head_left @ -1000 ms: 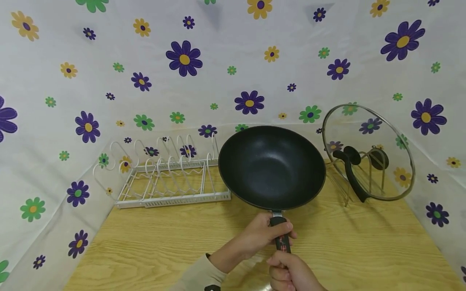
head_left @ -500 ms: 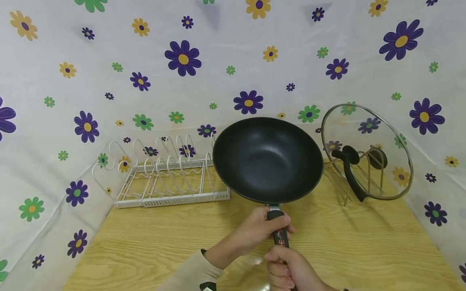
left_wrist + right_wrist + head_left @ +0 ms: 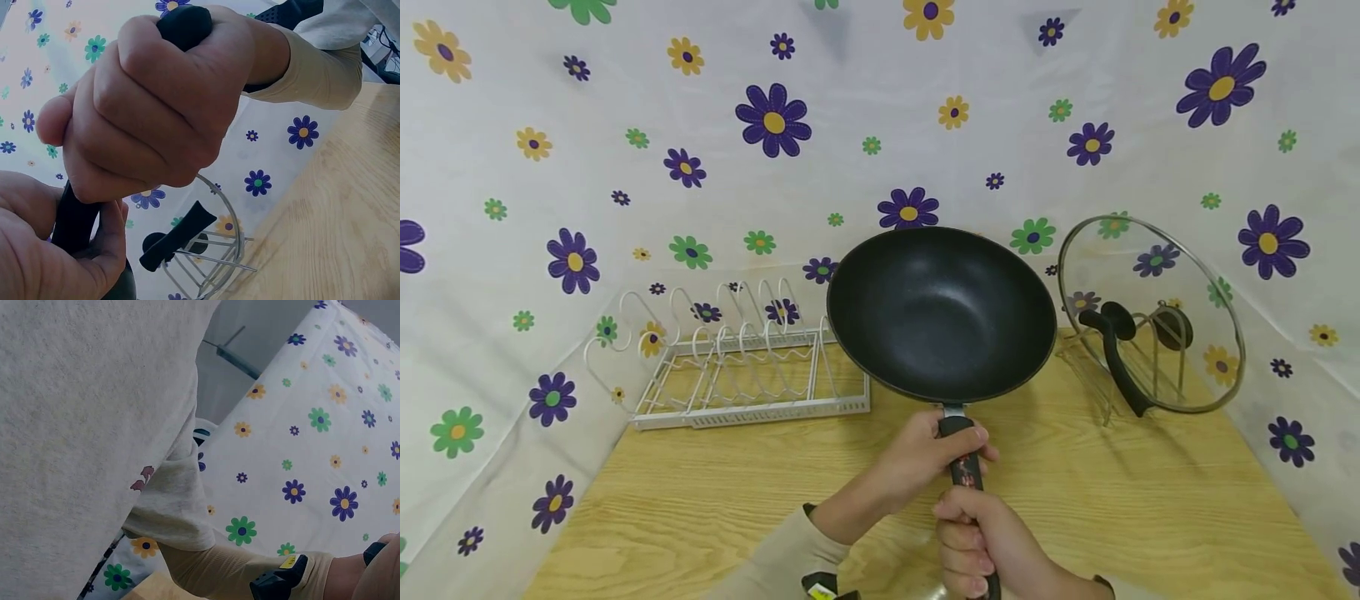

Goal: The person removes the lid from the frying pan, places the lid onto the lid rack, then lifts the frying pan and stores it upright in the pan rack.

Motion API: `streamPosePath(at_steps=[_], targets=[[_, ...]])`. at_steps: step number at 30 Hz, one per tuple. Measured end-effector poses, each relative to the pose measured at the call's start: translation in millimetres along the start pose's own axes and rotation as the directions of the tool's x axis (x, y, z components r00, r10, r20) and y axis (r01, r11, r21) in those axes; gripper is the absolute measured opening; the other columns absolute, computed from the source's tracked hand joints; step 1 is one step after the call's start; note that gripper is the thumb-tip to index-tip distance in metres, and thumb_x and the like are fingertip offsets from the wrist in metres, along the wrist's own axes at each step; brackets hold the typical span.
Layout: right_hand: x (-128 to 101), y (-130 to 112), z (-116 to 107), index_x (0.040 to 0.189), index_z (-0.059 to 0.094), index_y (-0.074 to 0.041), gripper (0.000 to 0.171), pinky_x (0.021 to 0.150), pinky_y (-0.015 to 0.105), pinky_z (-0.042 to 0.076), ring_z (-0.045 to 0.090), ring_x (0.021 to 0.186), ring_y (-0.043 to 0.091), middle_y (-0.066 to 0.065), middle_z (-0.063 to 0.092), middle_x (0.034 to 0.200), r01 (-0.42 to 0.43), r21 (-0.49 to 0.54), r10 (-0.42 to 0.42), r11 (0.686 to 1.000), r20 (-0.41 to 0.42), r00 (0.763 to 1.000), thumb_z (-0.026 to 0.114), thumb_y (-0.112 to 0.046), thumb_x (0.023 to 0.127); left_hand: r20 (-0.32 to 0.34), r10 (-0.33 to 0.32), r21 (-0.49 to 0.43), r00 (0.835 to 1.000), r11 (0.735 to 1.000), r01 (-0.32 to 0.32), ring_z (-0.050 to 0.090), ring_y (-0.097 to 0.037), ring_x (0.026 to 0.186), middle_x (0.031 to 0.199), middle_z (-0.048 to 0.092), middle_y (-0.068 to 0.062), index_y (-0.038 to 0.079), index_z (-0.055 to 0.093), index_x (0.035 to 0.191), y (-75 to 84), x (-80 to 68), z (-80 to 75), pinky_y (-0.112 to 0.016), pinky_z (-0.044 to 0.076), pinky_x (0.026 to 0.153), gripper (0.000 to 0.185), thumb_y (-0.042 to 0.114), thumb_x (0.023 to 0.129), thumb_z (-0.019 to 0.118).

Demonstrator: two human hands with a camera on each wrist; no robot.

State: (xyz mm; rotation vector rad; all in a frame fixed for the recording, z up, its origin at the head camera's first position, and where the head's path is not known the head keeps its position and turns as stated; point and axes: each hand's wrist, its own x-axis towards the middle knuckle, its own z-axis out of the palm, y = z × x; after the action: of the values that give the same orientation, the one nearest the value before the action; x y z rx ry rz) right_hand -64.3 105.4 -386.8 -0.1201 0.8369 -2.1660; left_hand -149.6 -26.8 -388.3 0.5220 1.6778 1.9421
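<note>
A black wok (image 3: 940, 312) is held above the wooden table (image 3: 700, 500), tilted so its inside faces me. Both hands grip its black handle (image 3: 964, 468). My left hand (image 3: 921, 457) holds the handle close to the pan, and my right hand (image 3: 977, 546) holds it lower down, toward the end. In the left wrist view the right hand (image 3: 156, 106) is wrapped round the handle (image 3: 75, 219), with the left hand (image 3: 37, 250) at the bottom left. The right wrist view shows only clothing, the left sleeve (image 3: 225, 569) and flowered cloth.
A glass lid (image 3: 1150, 312) with a black handle (image 3: 1112, 358) stands upright in a wire holder at the right back. A white wire dish rack (image 3: 737, 367) sits at the left back. Flowered cloth (image 3: 625, 125) walls in the table on three sides.
The wok has risen and shifted a little left and away from me. Both hands have moved up the picture with it, keeping their grip.
</note>
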Motion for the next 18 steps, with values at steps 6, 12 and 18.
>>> streamPosePath(at_steps=[6,12,18], targets=[[4,-3,7,0.057,0.029,-0.021,0.042,0.042,0.011,0.035,0.034,0.039,-0.002,-0.014,0.033,0.048,0.018,0.014,-0.019,1.000,0.046,0.999,0.035,-0.009,0.097,-0.003,0.007,0.018,1.000,1.000,-0.007,0.069,-0.010,0.079,0.091,0.073,-0.003,-0.008,0.063,0.107,9.3,-3.0,-3.5,-0.022,0.057,0.072,0.021,0.012,0.102,0.060],[6,-5,16,0.061,0.031,-0.021,0.038,0.042,0.011,0.033,0.029,0.040,-0.001,-0.014,0.029,0.050,0.027,0.050,-0.032,0.998,0.089,0.995,0.036,-0.009,0.097,-0.012,0.026,0.066,1.000,0.998,-0.025,0.070,-0.012,0.080,0.094,0.074,-0.007,-0.012,0.062,0.108,21.1,-8.5,-6.3,-0.023,0.058,0.072,0.024,0.012,0.103,0.058],[9,-7,24,0.063,0.033,-0.021,0.036,0.042,0.011,0.033,0.025,0.041,0.001,-0.014,0.029,0.050,0.027,0.069,-0.034,0.997,0.100,0.994,0.037,-0.010,0.097,-0.047,0.020,0.094,0.999,0.995,-0.015,0.070,-0.013,0.080,0.095,0.074,-0.009,-0.008,0.063,0.109,30.7,-13.7,-9.2,-0.024,0.058,0.073,0.023,0.014,0.101,0.060]])
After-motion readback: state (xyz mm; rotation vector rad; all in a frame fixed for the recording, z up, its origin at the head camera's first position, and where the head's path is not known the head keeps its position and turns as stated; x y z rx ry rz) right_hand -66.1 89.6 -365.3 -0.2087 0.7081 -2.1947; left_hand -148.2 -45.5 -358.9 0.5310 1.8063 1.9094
